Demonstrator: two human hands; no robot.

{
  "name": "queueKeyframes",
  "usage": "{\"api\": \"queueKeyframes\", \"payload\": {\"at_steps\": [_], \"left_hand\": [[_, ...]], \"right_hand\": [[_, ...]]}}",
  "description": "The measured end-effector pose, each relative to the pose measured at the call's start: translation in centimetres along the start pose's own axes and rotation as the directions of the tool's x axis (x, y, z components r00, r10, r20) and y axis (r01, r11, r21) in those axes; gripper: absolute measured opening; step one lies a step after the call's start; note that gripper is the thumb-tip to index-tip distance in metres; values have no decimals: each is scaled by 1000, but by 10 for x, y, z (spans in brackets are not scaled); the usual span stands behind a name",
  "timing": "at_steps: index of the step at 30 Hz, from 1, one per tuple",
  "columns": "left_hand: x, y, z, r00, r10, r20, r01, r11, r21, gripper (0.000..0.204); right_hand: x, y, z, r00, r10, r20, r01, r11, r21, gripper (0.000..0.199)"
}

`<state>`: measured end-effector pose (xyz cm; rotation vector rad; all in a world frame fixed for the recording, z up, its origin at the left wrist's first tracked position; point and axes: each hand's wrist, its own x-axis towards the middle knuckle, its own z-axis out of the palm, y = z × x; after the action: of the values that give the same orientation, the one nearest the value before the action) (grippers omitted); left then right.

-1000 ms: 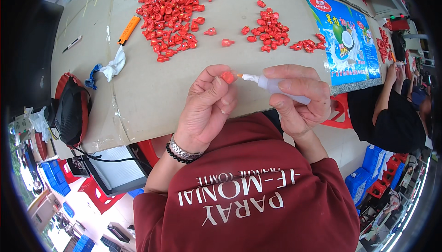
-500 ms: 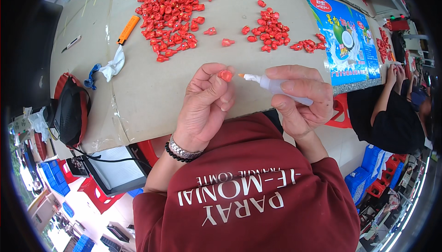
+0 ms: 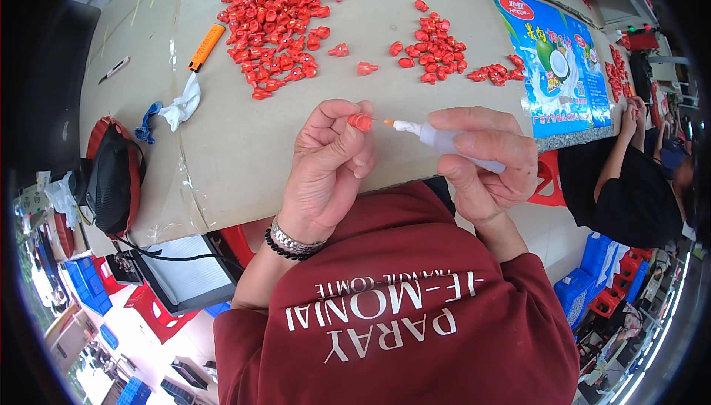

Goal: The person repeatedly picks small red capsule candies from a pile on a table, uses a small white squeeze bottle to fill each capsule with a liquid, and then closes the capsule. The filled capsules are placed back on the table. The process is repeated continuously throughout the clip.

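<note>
Between the thumb and fingers of my left hand [image 3: 329,157] is a small red plastic part [image 3: 360,121]. My right hand [image 3: 489,157] grips a translucent squeeze bottle [image 3: 458,143] with white wrapping round its neck and a thin orange-based needle tip. That tip points left at the red part and is at or very near it; whether they touch I cannot tell. Beyond my left hand spreads a large pile of like red parts [image 3: 274,20]. A smaller cluster of red parts [image 3: 437,46] sits beyond my right hand, with a single red part [image 3: 366,68] between the two groups.
On the table's left lie an orange cutter [image 3: 206,47], a white cloth [image 3: 181,105], a pen-like tool [image 3: 114,69] and a black-and-red bag [image 3: 117,175]. A blue printed sheet [image 3: 552,61] covers the right side. Another person [image 3: 626,175] sits at far right.
The red part in my left hand has turned slightly and shifted a little left. The squeeze bottle is almost where it was.
</note>
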<state>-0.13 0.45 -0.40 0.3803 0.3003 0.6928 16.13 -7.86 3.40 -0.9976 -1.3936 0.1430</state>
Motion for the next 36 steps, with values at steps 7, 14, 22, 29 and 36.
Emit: {"api": "queueKeyframes", "payload": {"at_steps": [7, 14, 22, 29, 36], "left_hand": [[-1, 0, 1, 999, 36, -9, -35, 998, 53, 15], [-2, 2, 2, 999, 41, -31, -39, 998, 54, 20], [-2, 1, -1, 999, 32, -12, -32, 999, 21, 17], [-1, 2, -8, 999, -46, -6, 45, 987, -153, 18], [-5, 7, -12, 993, -113, -38, 101, 967, -235, 20]], "right_hand": [[-2, -3, 0, 1000, 13, 3, -13, 1000, 17, 26], [0, -4, 1, 999, 26, 35, -25, 1000, -11, 25], [-3, 5, -5, 987, 143, -73, -127, 974, 188, 34], [15, 19, -10, 751, 639, -166, -475, 697, 537, 37], [26, 46, -13, 614, 788, -43, -729, 586, 354, 28]]}}
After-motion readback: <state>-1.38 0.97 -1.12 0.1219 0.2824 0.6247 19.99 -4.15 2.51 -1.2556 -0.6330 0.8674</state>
